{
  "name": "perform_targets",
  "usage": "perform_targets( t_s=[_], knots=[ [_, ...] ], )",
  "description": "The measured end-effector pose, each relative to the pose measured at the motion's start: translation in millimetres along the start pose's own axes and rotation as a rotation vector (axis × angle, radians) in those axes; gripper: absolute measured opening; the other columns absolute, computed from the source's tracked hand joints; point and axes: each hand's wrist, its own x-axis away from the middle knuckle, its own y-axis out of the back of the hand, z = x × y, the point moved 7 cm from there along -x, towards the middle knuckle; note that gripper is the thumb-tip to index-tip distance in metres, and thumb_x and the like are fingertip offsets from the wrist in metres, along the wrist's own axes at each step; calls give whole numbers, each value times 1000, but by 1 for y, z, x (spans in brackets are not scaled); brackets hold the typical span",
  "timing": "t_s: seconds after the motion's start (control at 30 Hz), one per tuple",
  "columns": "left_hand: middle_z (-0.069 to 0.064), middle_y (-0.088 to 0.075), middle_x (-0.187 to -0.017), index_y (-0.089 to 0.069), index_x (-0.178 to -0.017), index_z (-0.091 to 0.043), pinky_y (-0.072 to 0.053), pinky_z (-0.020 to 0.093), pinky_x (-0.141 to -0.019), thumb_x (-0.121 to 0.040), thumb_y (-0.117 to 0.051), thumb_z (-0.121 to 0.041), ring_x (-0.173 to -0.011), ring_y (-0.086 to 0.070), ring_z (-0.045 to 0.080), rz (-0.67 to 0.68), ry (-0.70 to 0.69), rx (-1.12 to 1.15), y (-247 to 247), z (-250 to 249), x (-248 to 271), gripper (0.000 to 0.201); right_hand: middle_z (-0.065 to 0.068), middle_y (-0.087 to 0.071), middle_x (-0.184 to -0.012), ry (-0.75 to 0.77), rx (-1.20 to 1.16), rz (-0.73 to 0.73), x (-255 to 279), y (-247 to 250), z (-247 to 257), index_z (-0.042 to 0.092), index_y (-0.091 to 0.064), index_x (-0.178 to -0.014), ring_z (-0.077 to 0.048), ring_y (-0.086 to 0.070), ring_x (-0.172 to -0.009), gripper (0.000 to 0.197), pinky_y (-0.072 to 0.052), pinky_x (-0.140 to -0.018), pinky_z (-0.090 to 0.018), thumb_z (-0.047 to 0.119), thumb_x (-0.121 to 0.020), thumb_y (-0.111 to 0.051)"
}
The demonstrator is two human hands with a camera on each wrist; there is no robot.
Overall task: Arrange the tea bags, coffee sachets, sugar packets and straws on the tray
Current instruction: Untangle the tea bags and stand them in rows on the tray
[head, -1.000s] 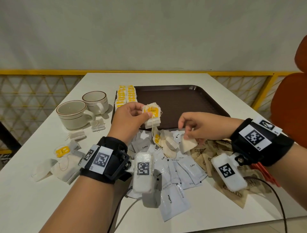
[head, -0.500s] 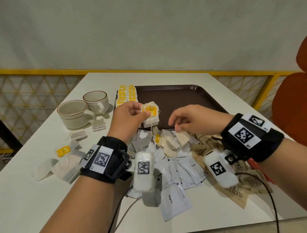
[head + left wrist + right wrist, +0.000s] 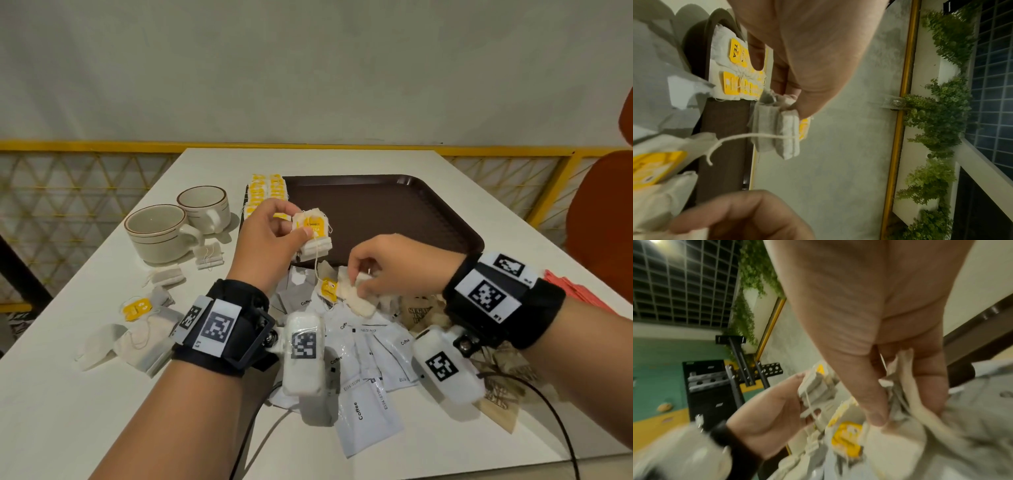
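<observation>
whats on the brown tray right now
Only rows of yellow-tagged tea bags along the left edge of the tray. The left hand hides its near-left corner.

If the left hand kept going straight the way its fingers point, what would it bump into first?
Probably the brown tray: the left hand, gripping a small stack of tea bags, points across its near edge. Depth is unclear.

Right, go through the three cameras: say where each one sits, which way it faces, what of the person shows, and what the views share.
Head: worn on the head, looks forward and down at the table and tray; both forearms show.
Left wrist: looks along the left hand at its small stack of tea bags; the right hand's fingers show below.
Right wrist: looks along the right hand into the pile of tea bags; the left hand shows.
Shared: all three show the stack.
</observation>
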Motion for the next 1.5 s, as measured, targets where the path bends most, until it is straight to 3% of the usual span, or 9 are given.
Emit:
perform_targets(
  t_s=[0.1,0.2,0.27,0.4,0.73,0.9,1.13,1.27,1.5],
  knots=[
    [-5,-42,-68,-52,-87,-31,-38,15,-57,-90,-56,-5,-60,-40,9,66,-54,-118,-3,-6,2,27,10,-63,-77,-56,-224,-79,0,22,-15,22,-70,-90,6,-55,-65,11,-43,-62,-11,17,-81,-74],
    [-14,-52,-72,-61,-66,-24,-37,22,-71,-87,-48,4,-73,-48,6,160,-61,-175,-12,-9,4,38,-6,-67,-83,-129,-875,-65,2,28,-27,11,-68,-92,-10,-64,-70,15,-53,-60,-19,6,-79,-73],
    [-8,-56,-79,-65,-59,-26,-37,20,-72,-85,-51,1,-77,-50,1,182,-54,-185,-16,-11,7,40,-10,-68,-85,-126,-1165,-10,3,26,-26,7,-66,-95,-15,-67,-71,21,-57,-58,-26,6,-75,-69],
    [4,-53,-82,-70,-61,-32,-38,15,-68,-81,-59,-3,-73,-48,3,190,-100,-172,-20,-16,11,37,-10,-69,-83,-83,-1319,-50,0,28,-22,6,-63,-96,-16,-69,-70,20,-58,-61,-25,5,-75,-62],
    [-8,-45,-78,-71,-85,-36,-36,8,-71,-71,-81,-21,-72,-46,-5,111,-209,-188,-15,-22,8,23,-10,-68,-83,-146,-1292,-24,-8,19,-18,5,-61,-104,-14,-66,-66,21,-56,-56,-23,1,-83,-61],
    [-8,-43,-75,-70,-80,-38,-35,7,-70,-72,-80,-20,-72,-45,-3,148,-257,-204,-20,-26,12,22,-10,-68,-87,-165,-1255,-30,-11,19,-18,4,-61,-102,-16,-68,-72,19,-58,-62,-25,-2,-85,-61],
    [-7,-53,-78,-66,-69,-32,-36,7,-67,-79,-75,-17,-67,-47,-7,46,-160,-164,-10,-15,4,20,-17,-68,-104,-142,-1185,-70,-6,26,-28,5,-64,-91,-19,-69,-89,28,-59,-77,-26,1,-64,-73],
    [-11,-62,-86,-67,-70,-29,-41,14,-75,-80,-75,-18,-76,-53,-5,61,-72,-119,-10,-9,4,17,-24,-67,-110,-120,-1156,-82,-2,20,-26,2,-67,-91,-25,-66,-98,25,-57,-85,-26,-16,-73,-66],
    [-6,-66,-88,-68,-70,-27,-42,21,-72,-80,-74,-20,-75,-54,6,-45,-6,-115,4,-1,0,15,4,-71,-89,-152,-691,-129,-14,15,-34,14,-71,-98,-3,-65,-79,27,-54,-72,-15,-3,-77,-74]
  ],
)
